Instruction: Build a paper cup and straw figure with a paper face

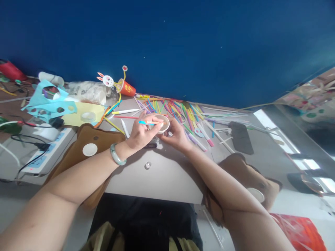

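My left hand, with a pale green bangle on its wrist, is closed in a pinch over a paper cup. Between its fingers lies a thin stick with a blue end and an orange stretch, its inner end over the cup's mouth. The cup tilts so that its opening faces me. Around the cup's right side and lower part curl the fingers of my right hand, partly hidden by the cup. A small clear roll of tape rests on the table in front of my hands.
Behind the hands spread many coloured sticks. A red cup with a rabbit figure lies back left, near stacked paper cups. Brown bear-shaped pieces flank my arms. A power strip sits left, a dark phone-like slab right.
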Action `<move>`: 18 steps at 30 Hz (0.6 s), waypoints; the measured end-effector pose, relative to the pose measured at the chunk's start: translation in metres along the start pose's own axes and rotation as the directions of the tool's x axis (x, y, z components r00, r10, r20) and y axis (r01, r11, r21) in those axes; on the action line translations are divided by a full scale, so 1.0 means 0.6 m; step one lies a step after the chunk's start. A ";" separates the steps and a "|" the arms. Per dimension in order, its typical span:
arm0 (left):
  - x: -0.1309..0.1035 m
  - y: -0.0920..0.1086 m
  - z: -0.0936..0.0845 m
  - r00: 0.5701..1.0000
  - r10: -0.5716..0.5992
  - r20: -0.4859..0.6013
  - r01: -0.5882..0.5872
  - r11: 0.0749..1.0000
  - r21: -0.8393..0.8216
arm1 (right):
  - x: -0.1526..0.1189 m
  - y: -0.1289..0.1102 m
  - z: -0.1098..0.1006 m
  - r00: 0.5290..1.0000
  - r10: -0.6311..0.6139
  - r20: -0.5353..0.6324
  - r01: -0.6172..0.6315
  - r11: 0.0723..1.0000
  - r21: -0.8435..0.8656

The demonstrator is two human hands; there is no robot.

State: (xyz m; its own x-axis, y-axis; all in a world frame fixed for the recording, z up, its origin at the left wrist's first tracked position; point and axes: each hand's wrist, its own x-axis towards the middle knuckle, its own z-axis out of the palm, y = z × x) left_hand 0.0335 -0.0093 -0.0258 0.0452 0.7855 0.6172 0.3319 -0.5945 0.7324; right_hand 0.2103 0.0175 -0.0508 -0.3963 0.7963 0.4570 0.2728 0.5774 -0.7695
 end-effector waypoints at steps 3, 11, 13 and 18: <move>-0.001 0.002 -0.001 1.000 -0.028 -0.005 0.028 0.999 -0.027 | 0.000 -0.001 0.003 1.000 0.012 -0.020 -0.011 0.999 0.043; 0.002 0.010 -0.005 0.982 -0.186 -0.010 0.181 0.966 -0.185 | -0.001 -0.012 -0.004 0.999 -0.018 -0.030 0.017 0.998 -0.054; 0.003 0.011 -0.005 0.975 -0.221 -0.005 0.215 0.954 -0.207 | 0.000 -0.015 -0.005 0.999 -0.044 -0.027 0.042 0.996 -0.078; 0.003 0.011 -0.006 0.971 -0.239 0.022 0.238 0.947 -0.217 | 0.000 -0.019 -0.006 0.998 -0.067 -0.017 0.065 0.992 -0.105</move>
State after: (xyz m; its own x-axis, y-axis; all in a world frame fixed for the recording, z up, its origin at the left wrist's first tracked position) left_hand 0.0321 -0.0125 -0.0190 -0.0147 0.9084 0.4179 0.1201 -0.4133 0.9026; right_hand 0.2104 0.0112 -0.0404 -0.3984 0.7588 0.5153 0.3368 0.6435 -0.6873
